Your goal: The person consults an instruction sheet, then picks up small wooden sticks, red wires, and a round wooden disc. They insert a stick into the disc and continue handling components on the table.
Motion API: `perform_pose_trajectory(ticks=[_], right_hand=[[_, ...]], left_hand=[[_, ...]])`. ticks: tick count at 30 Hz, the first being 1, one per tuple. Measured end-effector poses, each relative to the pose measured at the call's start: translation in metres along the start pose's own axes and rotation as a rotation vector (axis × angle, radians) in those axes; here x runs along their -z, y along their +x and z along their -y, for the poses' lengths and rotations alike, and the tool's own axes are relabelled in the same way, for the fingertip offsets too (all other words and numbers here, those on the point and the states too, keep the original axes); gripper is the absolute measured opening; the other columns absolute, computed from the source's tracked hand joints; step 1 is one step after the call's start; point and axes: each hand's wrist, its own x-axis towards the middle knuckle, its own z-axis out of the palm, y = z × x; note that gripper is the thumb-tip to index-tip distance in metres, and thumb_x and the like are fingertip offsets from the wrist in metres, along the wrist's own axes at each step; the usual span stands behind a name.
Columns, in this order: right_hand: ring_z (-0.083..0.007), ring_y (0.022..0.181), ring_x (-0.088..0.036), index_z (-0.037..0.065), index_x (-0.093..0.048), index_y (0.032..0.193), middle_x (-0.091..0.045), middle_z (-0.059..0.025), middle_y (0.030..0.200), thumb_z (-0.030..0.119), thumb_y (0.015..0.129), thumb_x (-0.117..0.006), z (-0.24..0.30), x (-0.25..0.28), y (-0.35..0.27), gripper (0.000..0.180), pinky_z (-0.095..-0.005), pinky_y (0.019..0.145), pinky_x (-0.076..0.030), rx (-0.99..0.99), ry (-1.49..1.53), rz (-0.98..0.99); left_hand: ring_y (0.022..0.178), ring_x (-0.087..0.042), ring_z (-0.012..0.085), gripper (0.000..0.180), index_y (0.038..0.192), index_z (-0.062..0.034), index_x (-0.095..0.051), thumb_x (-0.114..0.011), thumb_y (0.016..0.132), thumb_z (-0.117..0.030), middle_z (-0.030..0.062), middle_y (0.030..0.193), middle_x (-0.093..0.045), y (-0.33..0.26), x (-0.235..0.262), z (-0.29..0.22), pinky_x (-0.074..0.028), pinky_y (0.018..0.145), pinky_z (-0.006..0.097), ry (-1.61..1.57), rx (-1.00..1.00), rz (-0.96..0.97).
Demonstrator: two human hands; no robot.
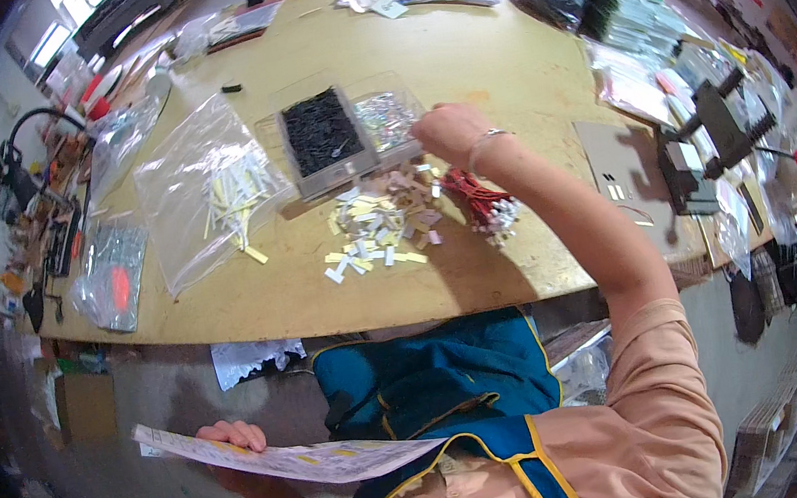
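Observation:
My left hand [233,437] grips the edge of a printed paper sheet [345,458] with yellow marks, held low in front of my body. My right hand [452,133] reaches over the table with its fingers curled closed, beside the clear box of small shiny parts [383,121]. What the fingers hold, if anything, is hidden. Left of that box stands a clear box full of small black pieces [319,131]. In front lies a loose heap of white and yellow pieces [375,222]. A bundle of red wires [474,198] with white ends lies below my right wrist.
An open clear plastic bag [212,187] with white and yellow strips lies on the left of the table [267,310]. A dark hand press [692,163] stands at the right beside a grey board [610,148]. Plastic-wrapped stacks [629,21] fill the far right.

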Motion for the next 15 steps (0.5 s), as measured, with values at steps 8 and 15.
perform_pose_trajectory(ticks=[8, 15], right_hand=[[-0.0365, 0.090, -0.065, 0.008, -0.067, 0.092, -0.069, -0.0154, 0.090, 0.020, 0.089, -0.063, -0.039, -0.014, -0.005, 0.013, -0.0465, 0.080, -0.052, -0.057, 0.038, -0.015], [-0.0360, 0.092, -0.064, 0.006, -0.066, 0.093, -0.067, -0.0156, 0.091, 0.021, 0.090, -0.063, -0.068, -0.012, -0.021, 0.015, -0.0458, 0.083, -0.051, -0.074, 0.053, 0.001]], left_hand=[[0.056, -0.051, 0.0165, 0.036, 0.093, -0.0066, -0.053, -0.069, 0.092, -0.039, 0.0067, 0.074, -0.053, 0.001, 0.005, 0.010, -0.043, 0.049, 0.029, 0.119, 0.007, -0.283], [0.053, -0.044, 0.0131, 0.042, 0.085, -0.0111, -0.047, -0.074, 0.084, -0.044, 0.0017, 0.069, -0.045, 0.010, -0.002, 0.018, -0.039, 0.046, 0.027, 0.188, 0.055, -0.346]])
